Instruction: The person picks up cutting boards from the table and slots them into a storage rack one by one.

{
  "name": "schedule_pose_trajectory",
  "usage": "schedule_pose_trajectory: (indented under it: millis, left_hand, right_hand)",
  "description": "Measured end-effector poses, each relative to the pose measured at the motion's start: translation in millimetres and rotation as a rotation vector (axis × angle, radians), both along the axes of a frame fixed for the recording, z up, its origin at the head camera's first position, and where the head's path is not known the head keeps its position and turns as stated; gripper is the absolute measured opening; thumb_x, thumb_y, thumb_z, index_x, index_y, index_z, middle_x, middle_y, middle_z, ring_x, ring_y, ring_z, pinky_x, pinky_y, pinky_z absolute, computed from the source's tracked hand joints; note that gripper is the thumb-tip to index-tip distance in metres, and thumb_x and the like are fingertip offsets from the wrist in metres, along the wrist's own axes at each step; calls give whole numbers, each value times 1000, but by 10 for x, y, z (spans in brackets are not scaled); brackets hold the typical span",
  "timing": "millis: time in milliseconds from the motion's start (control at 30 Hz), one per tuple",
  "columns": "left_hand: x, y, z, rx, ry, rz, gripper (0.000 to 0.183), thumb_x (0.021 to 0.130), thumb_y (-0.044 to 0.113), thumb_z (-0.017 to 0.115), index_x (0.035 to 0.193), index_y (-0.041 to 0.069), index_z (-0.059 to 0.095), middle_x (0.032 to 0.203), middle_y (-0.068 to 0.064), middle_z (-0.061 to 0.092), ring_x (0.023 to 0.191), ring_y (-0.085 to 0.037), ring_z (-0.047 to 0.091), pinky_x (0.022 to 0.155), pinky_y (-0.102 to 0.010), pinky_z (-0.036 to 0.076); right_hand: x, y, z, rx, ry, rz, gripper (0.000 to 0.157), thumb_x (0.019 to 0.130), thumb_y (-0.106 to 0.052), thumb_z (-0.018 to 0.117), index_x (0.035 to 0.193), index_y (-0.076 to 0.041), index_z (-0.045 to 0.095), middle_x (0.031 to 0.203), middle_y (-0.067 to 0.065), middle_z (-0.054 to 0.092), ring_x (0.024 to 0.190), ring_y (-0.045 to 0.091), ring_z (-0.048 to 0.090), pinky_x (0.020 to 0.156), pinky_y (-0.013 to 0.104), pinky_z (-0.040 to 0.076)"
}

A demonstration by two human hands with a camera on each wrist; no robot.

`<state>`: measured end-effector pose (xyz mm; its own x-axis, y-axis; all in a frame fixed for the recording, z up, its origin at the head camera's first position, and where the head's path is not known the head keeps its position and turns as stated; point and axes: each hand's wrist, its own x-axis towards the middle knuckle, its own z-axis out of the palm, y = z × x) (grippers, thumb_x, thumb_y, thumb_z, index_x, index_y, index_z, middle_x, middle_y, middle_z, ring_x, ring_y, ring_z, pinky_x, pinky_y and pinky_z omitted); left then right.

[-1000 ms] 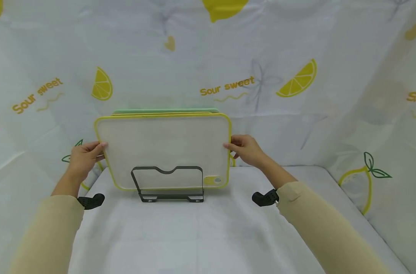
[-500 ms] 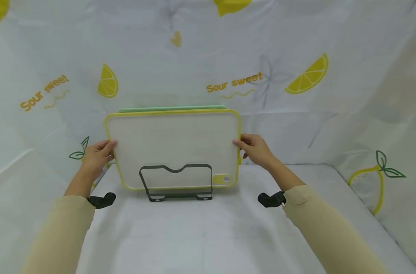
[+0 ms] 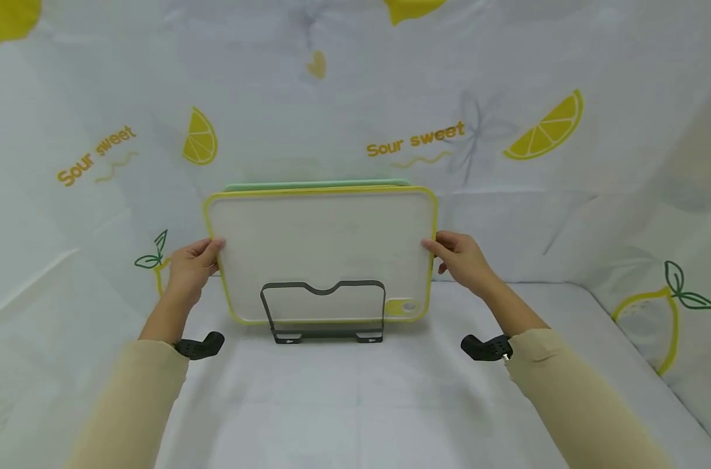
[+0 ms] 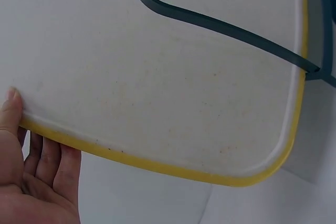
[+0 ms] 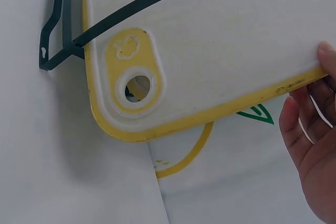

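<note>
A white cutting board [image 3: 320,244] with a yellow rim stands upright in a dark metal rack [image 3: 326,335]. The rack's wavy front wire [image 4: 210,23] crosses the board's face. My left hand [image 3: 190,268] pinches the board's left edge, thumb on the front face and fingers behind. On the opposite edge, my right hand [image 3: 463,262] grips in the same way, its thumb in front. Behind the top edge shows a green-rimmed board [image 3: 320,184]; the rest of it is hidden. In the right wrist view, a round hole [image 5: 138,88] sits in the board's yellow corner patch.
The rack stands on a white-covered table [image 3: 332,404], towards its back. A white cloth [image 3: 308,130] printed with lemons hangs close behind the boards. Black wrist straps [image 3: 200,346] sit on both wrists, one on each.
The head view has turned a little to the left, so everything appears further right. Both hands keep their hold on the board's edges, and the board stays in the rack.
</note>
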<state>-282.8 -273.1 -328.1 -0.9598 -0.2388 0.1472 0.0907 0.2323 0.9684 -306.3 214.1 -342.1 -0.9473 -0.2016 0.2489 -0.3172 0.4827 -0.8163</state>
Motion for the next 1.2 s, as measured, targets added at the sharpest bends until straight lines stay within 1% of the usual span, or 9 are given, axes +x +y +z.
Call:
schedule_pose_trajectory:
  millis: [133,233,367,467,600,767,867,1000,1200]
  left_hand:
    - [3,70,0,16,-16,3,65,99,36,62,145,-8,48,85,29,61,83,14,61,75,-6,53]
    - [-7,124,-10,-9,-32,2,66,99,40,62,145,-5,49,95,21,65,86,13,62,80,-8,55]
    - [-29,222,-23,-48,-37,-27,65,99,42,61,144,-3,52,106,13,66,90,11,62,88,-13,55]
    - [-42,299,-16,-47,-37,-52,64,99,42,61,143,-4,53,103,15,65,90,11,62,91,-15,55]
    - [-46,402,7,-21,-28,-80,63,100,40,62,143,-5,52,96,20,64,90,11,62,89,-14,55]
    - [-40,531,13,11,-22,-92,59,101,35,61,142,-6,52,92,21,65,88,11,63,87,-12,55]
    - [-66,628,6,18,-33,-92,58,101,35,62,143,-4,53,107,7,69,93,9,63,98,-20,54]
    - [-115,782,0,39,-54,-97,57,100,36,62,143,-2,54,131,-10,64,101,4,64,109,-32,49]
    - [-184,966,-7,83,-65,-109,55,102,33,61,143,-1,53,145,-20,56,126,-20,62,112,-35,48]
  right_hand:
    - [15,79,-5,-6,3,-2,43,103,-41,57,116,-2,66,107,13,68,87,11,59,68,26,56]
    - [33,163,-2,-12,1,-5,43,103,-42,57,116,-2,66,106,12,68,88,10,59,69,26,57]
    - [79,297,-4,-15,-8,-26,44,103,-42,58,118,-1,66,103,3,69,87,7,59,69,24,57]
    - [113,383,-13,-22,-11,-36,44,103,-40,58,119,0,66,99,-7,68,87,5,59,70,24,57]
    - [126,474,-35,-47,-8,-39,44,104,-38,58,121,1,65,94,-18,67,88,1,61,70,23,56]
    - [117,590,-59,-68,-5,-31,44,104,-36,57,123,4,64,92,-23,66,88,-1,63,69,23,56]
    - [131,690,-70,-72,-1,-39,44,105,-35,57,124,4,62,91,-23,66,87,-1,62,68,22,56]
    - [169,833,-79,-75,11,-55,45,105,-32,57,126,7,61,90,-25,66,84,-2,63,68,22,56]
    - [192,1006,-72,-57,27,-81,46,105,-32,56,126,8,59,90,-28,65,81,-3,65,68,21,57]
